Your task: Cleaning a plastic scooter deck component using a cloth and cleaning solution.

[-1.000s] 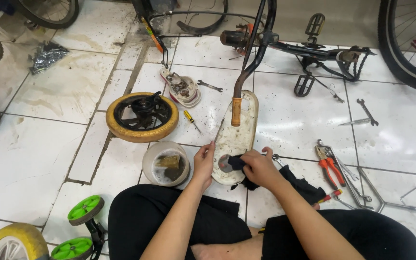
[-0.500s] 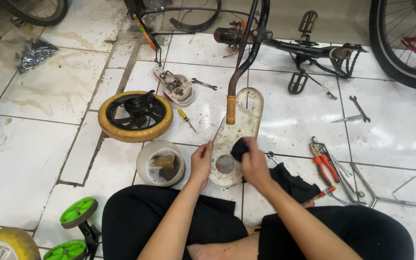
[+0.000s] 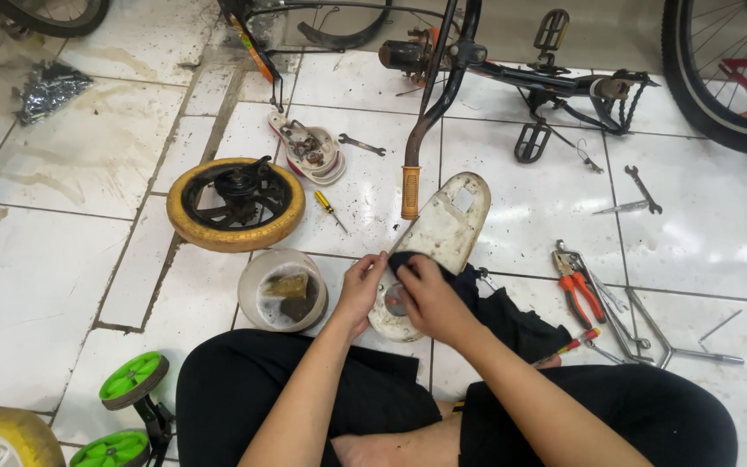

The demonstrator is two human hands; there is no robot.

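Centrally, low in the frame, a dirty white chain guard cover (image 3: 443, 238) lies flat on the tiled floor (image 3: 62, 259), long axis running up-right toward the orange handlebar grip (image 3: 410, 192).

1. Right hand (image 3: 425, 294): fingers curled and pressed together, pinching a black rag (image 3: 494, 307) against the cover's lower half, beside its round opening.
2. Left hand (image 3: 360, 290): fingers close together, tips gripping the cover's left edge to steady it.

Judged step: wiping grime off the cover. The upper half looks soiled, so the next stroke would call for firm rag pressure carried toward the up-right end, with the left hand holding the cover against sliding.

Surroundings, working outward:
- Bowl (image 3: 283, 290) with a sponge, just left of the hands.
- Yellow-tyred wheel (image 3: 235, 203), left of centre.
- Small screwdriver (image 3: 331, 208), between wheel and grip.
- Red-handled pliers (image 3: 577, 290), right of the rag, among wrenches.
- Bicycle frame (image 3: 512, 78), along the upper edge.
- 2 green training wheels (image 3: 131, 380), lower left.
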